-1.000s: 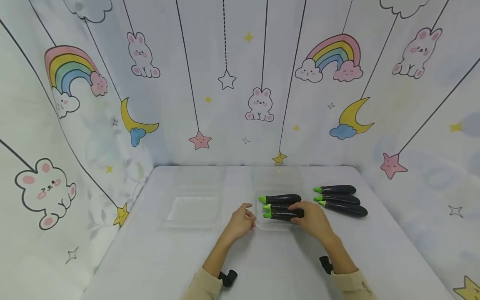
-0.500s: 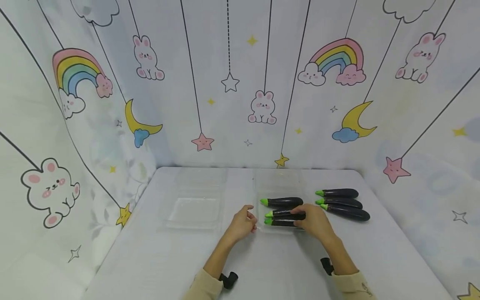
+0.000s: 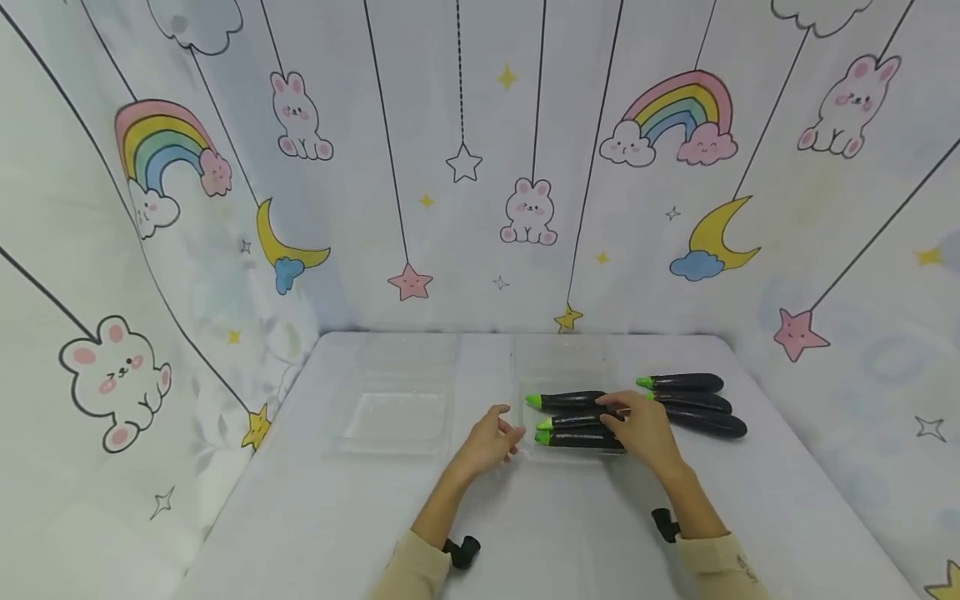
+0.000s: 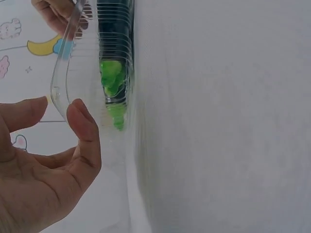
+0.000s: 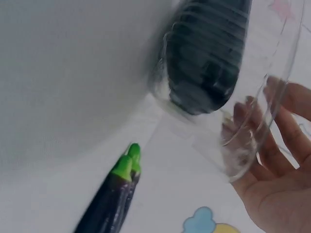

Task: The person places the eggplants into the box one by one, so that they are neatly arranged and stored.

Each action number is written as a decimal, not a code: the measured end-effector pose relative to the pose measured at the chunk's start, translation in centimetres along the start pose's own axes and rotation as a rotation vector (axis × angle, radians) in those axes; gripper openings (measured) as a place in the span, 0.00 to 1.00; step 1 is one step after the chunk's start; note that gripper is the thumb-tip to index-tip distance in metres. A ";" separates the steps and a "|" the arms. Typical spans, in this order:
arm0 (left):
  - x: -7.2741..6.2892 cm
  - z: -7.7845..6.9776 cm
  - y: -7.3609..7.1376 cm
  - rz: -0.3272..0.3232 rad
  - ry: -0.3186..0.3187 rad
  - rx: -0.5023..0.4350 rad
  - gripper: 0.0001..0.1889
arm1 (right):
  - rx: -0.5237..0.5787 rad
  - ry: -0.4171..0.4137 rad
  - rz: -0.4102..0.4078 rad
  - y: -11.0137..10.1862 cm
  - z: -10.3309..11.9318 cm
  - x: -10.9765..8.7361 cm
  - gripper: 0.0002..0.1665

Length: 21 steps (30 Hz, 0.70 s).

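Behind the white-covered table (image 3: 555,533) and along both its sides hangs a pale printed fabric backdrop (image 3: 465,233). Just above the table's back edge sit a small yellow star (image 3: 568,317) and a salmon-pink star (image 3: 410,282), with a seated white rabbit (image 3: 528,212) higher. Beyond the table's left edge is a winking bear-like figure (image 3: 116,379); beyond its right edge, a rosy star (image 3: 800,334).

On my monitor, the head view looks forward and down from above the near side of the clear box (image 3: 573,457), farthest from it. My left wrist view, turned sideways, faces the box's left end close up; my right wrist view, also close, faces its right end. All three share the box; head and right wrist share the loose eggplants (image 3: 705,419) right of it.
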<state>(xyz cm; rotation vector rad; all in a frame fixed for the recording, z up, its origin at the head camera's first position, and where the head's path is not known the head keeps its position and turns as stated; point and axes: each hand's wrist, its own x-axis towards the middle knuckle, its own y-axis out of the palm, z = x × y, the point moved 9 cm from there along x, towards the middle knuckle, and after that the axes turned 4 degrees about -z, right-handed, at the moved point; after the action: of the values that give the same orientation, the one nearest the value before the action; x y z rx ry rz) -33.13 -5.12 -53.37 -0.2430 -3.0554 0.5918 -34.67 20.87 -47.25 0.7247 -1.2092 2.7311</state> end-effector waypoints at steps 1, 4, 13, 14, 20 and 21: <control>0.1 0.1 0.0 -0.001 0.000 0.000 0.34 | 0.002 -0.006 -0.029 -0.4 -0.3 0.2 0.16; 0.4 0.3 -0.2 -0.014 0.003 0.038 0.36 | -0.009 0.007 -0.097 -1.6 -1.5 0.8 0.16; 2.2 -1.2 -2.0 -0.079 0.050 0.150 0.32 | -0.089 0.120 0.055 -2.7 -4.1 3.8 0.21; 2.5 -1.3 -2.1 -0.082 0.046 0.144 0.31 | -0.091 0.131 0.067 -2.6 -4.5 4.2 0.22; 4.7 -1.3 -2.1 -0.093 -0.017 0.120 0.29 | -0.079 0.170 0.095 -1.3 -7.2 5.3 0.24; 5.1 -1.2 -2.1 -0.100 -0.029 0.119 0.28 | -0.072 0.175 0.097 -1.0 -7.6 5.4 0.24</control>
<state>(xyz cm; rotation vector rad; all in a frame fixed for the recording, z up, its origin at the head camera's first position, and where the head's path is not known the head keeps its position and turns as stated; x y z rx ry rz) -38.39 -5.79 -51.54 -0.0796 -3.0234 0.7738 -42.17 26.31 -48.54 0.4201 -1.3260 2.7411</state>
